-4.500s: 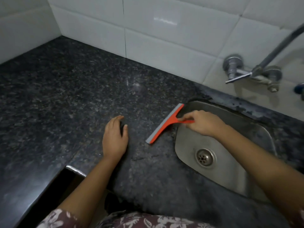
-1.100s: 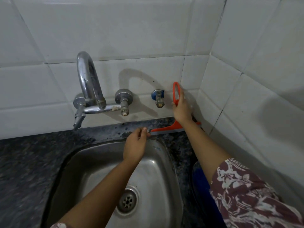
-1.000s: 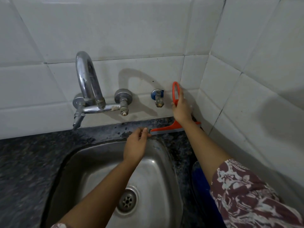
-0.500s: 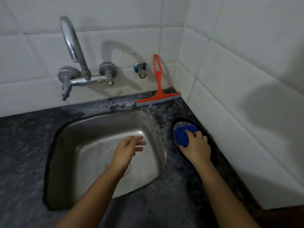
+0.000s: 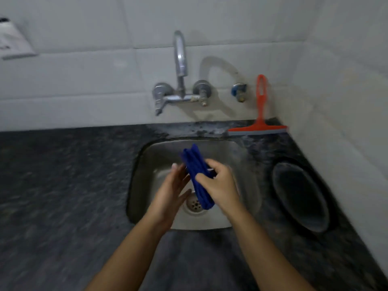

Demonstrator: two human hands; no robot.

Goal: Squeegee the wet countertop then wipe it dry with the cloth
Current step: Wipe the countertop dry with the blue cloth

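Cloth (image 5: 193, 161) lifted, right hand (image 5: 220, 186) hiding its middle

No legible text, label or number from my viewpoint. The white object (image 5: 14, 42) at upper left carries dark marks, too blurred for me to read.

The cloth (image 5: 198, 175) was a deep, plain blue. The squeegee (image 5: 260, 114) was bright orange-red, with a grey strip along its blade. The countertop (image 5: 63, 185) was black stone flecked all over with grey. The sink (image 5: 237, 156) was dull silver, the tap (image 5: 180, 59) shinier silver, and the small valve (image 5: 238, 91) had a blue knob. The wall tiles (image 5: 84, 76) were plain white, the oval dish (image 5: 300, 196) black
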